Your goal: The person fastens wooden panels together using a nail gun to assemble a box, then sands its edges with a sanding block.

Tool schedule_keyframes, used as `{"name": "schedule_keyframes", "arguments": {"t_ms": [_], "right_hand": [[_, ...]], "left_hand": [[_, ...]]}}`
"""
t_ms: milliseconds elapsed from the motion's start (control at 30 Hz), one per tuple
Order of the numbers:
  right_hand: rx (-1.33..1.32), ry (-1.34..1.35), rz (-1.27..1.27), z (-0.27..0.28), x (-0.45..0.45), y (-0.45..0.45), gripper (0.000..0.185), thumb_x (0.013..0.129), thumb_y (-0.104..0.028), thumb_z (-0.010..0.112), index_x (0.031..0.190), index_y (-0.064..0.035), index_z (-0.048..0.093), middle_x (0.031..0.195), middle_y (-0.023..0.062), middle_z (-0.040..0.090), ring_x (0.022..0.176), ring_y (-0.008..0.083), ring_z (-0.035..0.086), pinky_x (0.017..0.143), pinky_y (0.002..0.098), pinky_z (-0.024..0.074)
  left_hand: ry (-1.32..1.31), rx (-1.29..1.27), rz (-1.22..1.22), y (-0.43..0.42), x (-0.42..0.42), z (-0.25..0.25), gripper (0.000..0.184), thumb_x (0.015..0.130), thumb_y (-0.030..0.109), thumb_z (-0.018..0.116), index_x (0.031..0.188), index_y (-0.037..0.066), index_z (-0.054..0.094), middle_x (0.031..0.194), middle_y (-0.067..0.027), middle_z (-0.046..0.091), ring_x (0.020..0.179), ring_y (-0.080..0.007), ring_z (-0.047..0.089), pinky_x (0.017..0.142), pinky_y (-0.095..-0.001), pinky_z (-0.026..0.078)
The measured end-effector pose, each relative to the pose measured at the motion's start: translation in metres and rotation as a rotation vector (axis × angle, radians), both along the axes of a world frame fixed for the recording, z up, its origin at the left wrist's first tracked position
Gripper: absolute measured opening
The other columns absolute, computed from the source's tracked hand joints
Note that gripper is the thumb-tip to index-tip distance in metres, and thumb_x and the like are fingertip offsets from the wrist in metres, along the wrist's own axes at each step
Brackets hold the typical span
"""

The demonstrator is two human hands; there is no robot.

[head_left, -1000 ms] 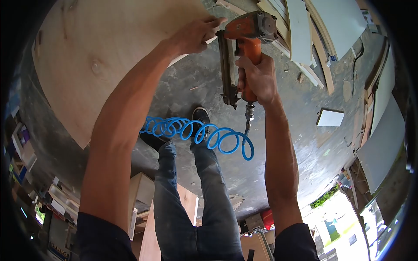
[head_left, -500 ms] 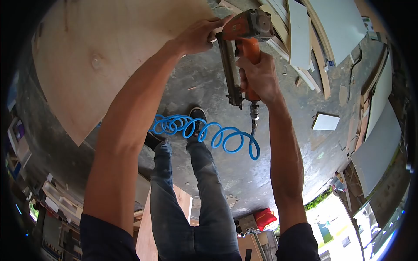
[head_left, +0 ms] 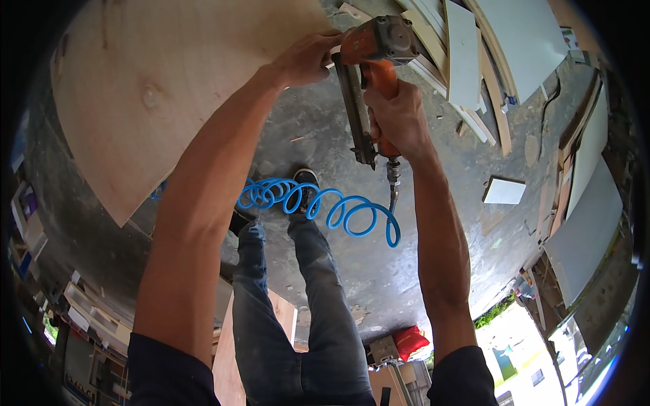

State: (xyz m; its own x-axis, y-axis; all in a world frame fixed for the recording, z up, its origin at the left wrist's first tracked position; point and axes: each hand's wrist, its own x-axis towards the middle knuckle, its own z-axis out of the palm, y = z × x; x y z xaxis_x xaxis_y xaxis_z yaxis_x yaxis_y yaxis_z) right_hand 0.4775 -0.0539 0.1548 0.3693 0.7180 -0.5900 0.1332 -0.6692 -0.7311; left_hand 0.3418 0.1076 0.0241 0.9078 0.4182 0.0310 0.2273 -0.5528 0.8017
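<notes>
My right hand [head_left: 401, 118] is wrapped round the handle of an orange and black nail gun [head_left: 379, 42], whose head lies at the top centre. From the fitting at its handle end runs a coiled blue air hose [head_left: 345, 213]. My left hand [head_left: 308, 59] is at the right edge of a large plywood sheet [head_left: 156, 95], close beside the gun's nose. Its fingertips are partly hidden behind the gun, and whether they grip the sheet's edge cannot be made out.
Wooden strips and white boards [head_left: 462, 57] lie on the floor at the upper right. A small white block [head_left: 504, 191] rests on the concrete floor [head_left: 433, 223]. More panels [head_left: 588, 223] stand at the right. A red bag [head_left: 409, 342] is near the bottom.
The nail gun has shifted slightly left, and its head now overlaps my left fingertips. My left hand has moved a little along the sheet's edge. The view has shifted slightly.
</notes>
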Motion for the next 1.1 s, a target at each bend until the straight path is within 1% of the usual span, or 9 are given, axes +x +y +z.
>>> {"name": "schedule_keyframes", "arguments": {"t_ms": [233, 300, 400, 467, 500, 567, 700, 767, 1100], "right_hand": [[0.023, -0.017, 0.006, -0.002, -0.003, -0.001, 0.025, 0.091, -0.020, 0.064, 0.080, 0.0026, 0.061, 0.060, 0.0053, 0.059, 0.046, 0.0128, 0.058, 0.046, 0.0303, 0.0480], [0.002, -0.010, 0.006, -0.002, -0.002, 0.000, 0.026, 0.088, -0.017, 0.064, 0.091, 0.0088, 0.064, 0.059, 0.0086, 0.061, 0.048, 0.0167, 0.062, 0.046, 0.0338, 0.0496], [-0.005, -0.032, 0.001, -0.002, -0.005, 0.001, 0.026, 0.088, -0.017, 0.063, 0.092, 0.0091, 0.064, 0.059, 0.0081, 0.060, 0.048, 0.0163, 0.061, 0.047, 0.0336, 0.0492], [0.015, 0.003, -0.021, -0.007, -0.005, -0.002, 0.025, 0.088, -0.016, 0.063, 0.091, 0.0084, 0.063, 0.059, 0.0076, 0.060, 0.048, 0.0159, 0.061, 0.046, 0.0335, 0.0487], [0.026, 0.029, -0.052, -0.010, -0.005, -0.005, 0.023, 0.088, -0.016, 0.063, 0.090, 0.0078, 0.062, 0.059, 0.0071, 0.059, 0.047, 0.0156, 0.060, 0.046, 0.0334, 0.0483], [0.024, 0.058, -0.085, -0.014, -0.010, -0.012, 0.020, 0.088, -0.014, 0.063, 0.084, 0.0052, 0.060, 0.058, 0.0065, 0.058, 0.045, 0.0148, 0.058, 0.043, 0.0319, 0.0480], [0.010, 0.122, -0.118, -0.021, -0.029, -0.025, 0.017, 0.088, -0.010, 0.065, 0.080, 0.0023, 0.058, 0.058, 0.0059, 0.057, 0.042, 0.0141, 0.056, 0.039, 0.0305, 0.0470], [-0.014, 0.172, -0.127, -0.025, -0.027, -0.023, 0.017, 0.089, -0.010, 0.066, 0.081, 0.0020, 0.057, 0.058, 0.0056, 0.057, 0.042, 0.0137, 0.056, 0.040, 0.0304, 0.0469], [0.008, 0.093, -0.012, -0.011, -0.047, -0.005, 0.017, 0.088, -0.010, 0.065, 0.079, 0.0026, 0.059, 0.059, 0.0050, 0.057, 0.044, 0.0136, 0.057, 0.042, 0.0298, 0.0469]], "left_hand": [[0.028, -0.001, 0.008, 0.000, 0.002, -0.001, 0.073, 0.069, -0.013, 0.064, 0.138, 0.011, 0.057, 0.122, -0.0123, 0.065, 0.116, -0.0378, 0.060, 0.097, -0.0469, 0.053], [0.067, 0.004, 0.000, -0.002, 0.001, 0.001, 0.074, 0.070, -0.012, 0.065, 0.139, 0.012, 0.056, 0.125, -0.0120, 0.064, 0.118, -0.0377, 0.060, 0.098, -0.0467, 0.053], [0.090, -0.020, 0.059, -0.013, -0.017, 0.006, 0.077, 0.074, -0.007, 0.070, 0.146, 0.014, 0.051, 0.138, -0.0114, 0.059, 0.124, -0.0356, 0.058, 0.104, -0.0463, 0.049], [0.109, 0.419, 0.228, -0.027, -0.039, -0.001, 0.077, 0.082, 0.005, 0.073, 0.152, 0.018, 0.045, 0.151, -0.0096, 0.051, 0.133, -0.0325, 0.052, 0.112, -0.0462, 0.044], [0.116, 0.422, 0.234, -0.033, -0.055, -0.007, 0.077, 0.082, 0.005, 0.073, 0.152, 0.018, 0.045, 0.151, -0.0096, 0.051, 0.133, -0.0325, 0.052, 0.112, -0.0462, 0.044], [0.195, 0.646, 0.293, -0.044, -0.103, -0.021, 0.074, 0.092, 0.022, 0.072, 0.158, 0.016, 0.038, 0.161, -0.0133, 0.040, 0.143, -0.0326, 0.042, 0.115, -0.0437, 0.039], [0.306, 0.620, 0.400, -0.067, -0.185, -0.020, 0.079, 0.096, 0.037, 0.067, 0.161, 0.012, 0.030, 0.165, -0.0169, 0.032, 0.152, -0.0354, 0.029, 0.122, -0.0486, 0.031], [0.444, 0.683, 0.583, -0.074, -0.196, -0.024, 0.082, 0.098, 0.044, 0.061, 0.163, 0.010, 0.024, 0.167, -0.0199, 0.025, 0.155, -0.0383, 0.021, 0.125, -0.0541, 0.022], [0.548, 0.665, 0.622, -0.084, -0.206, -0.014, 0.085, 0.099, 0.051, 0.053, 0.164, 0.009, 0.020, 0.170, -0.0203, 0.018, 0.157, -0.0378, 0.017, 0.126, -0.0545, 0.017]]}}
